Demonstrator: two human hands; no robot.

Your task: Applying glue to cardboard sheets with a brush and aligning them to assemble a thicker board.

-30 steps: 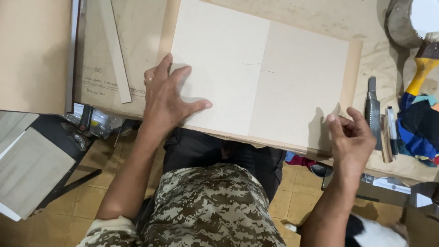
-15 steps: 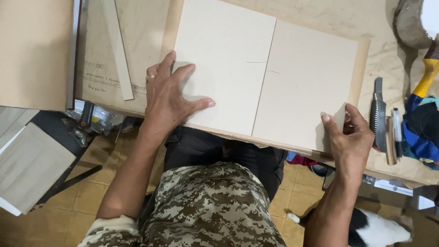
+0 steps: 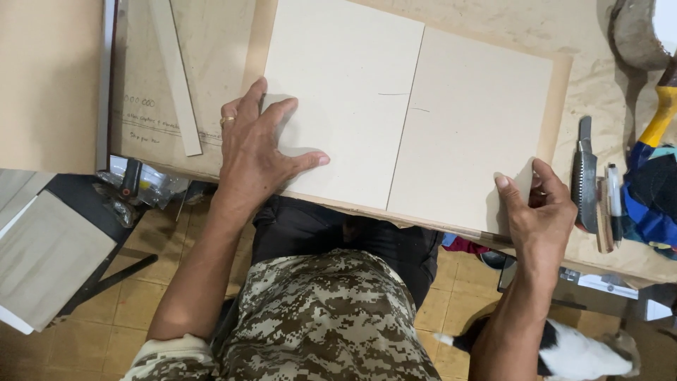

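Observation:
Two pale grey boards lie side by side on a brown sheet [image 3: 557, 92] on the workbench. My left hand [image 3: 257, 152] rests flat, fingers spread, on the near left corner of the left board [image 3: 345, 92]. My right hand [image 3: 539, 208] pinches the near right corner of the right board [image 3: 472, 127], thumb on top and fingers curled at its edge. A short pencil mark crosses the seam between the boards.
A thin wooden strip [image 3: 176, 77] lies to the left on the bench. A utility knife [image 3: 584, 173], a pen [image 3: 615, 197] and blue fabric [image 3: 652, 197] sit at the right. A pale panel [image 3: 42, 254] leans lower left. A black-and-white animal [image 3: 578, 353] is on the tiled floor.
My right hand has shifted a little leftwards along the near right corner of the right board. The left hand stays pressed in place. The animal has moved further into view below.

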